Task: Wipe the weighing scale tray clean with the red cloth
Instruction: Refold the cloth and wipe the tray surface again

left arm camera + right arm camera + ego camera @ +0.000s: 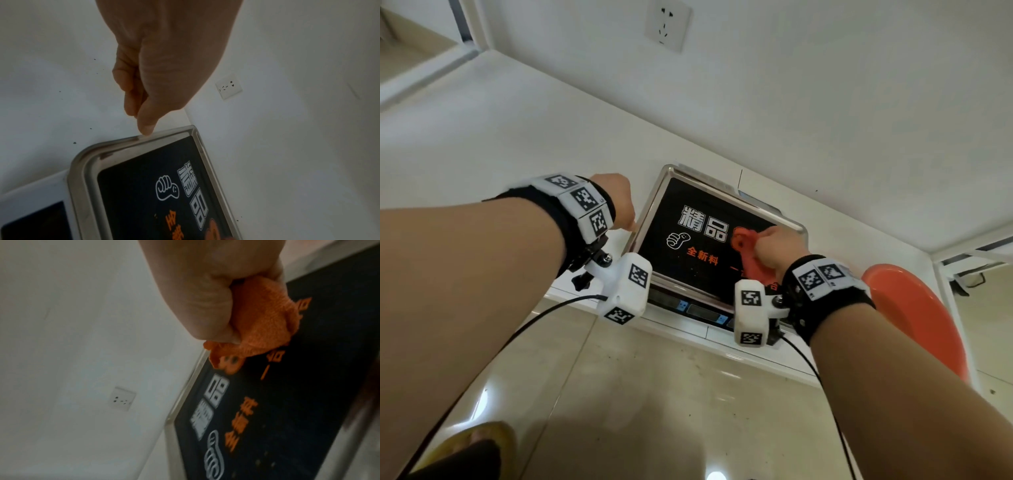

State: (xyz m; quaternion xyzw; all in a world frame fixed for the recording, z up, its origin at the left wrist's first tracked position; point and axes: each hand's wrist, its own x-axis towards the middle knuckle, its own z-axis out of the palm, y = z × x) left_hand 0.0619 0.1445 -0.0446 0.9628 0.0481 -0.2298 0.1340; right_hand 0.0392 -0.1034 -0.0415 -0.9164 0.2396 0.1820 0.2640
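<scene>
The steel scale tray [650, 205] carries a black sticker with white and orange print and sits on a white scale by the wall. My right hand [777, 246] grips the bunched red cloth [748, 253] and holds it against the tray's right part. In the right wrist view the cloth [263, 324] bulges from my fist [205, 296] onto the sticker, near the tray rim [185, 394]. My left hand [619, 205] is at the tray's left rim. In the left wrist view its fingers are curled [131, 91] and only the thumb tip touches the rim [82, 170].
The scale's display panel [702, 311] faces me below the tray. A wall socket [667, 24] is above on the white wall. An orange plastic seat [914, 308] stands to the right. Below lies tiled floor, with my foot in a yellow slipper [472, 445].
</scene>
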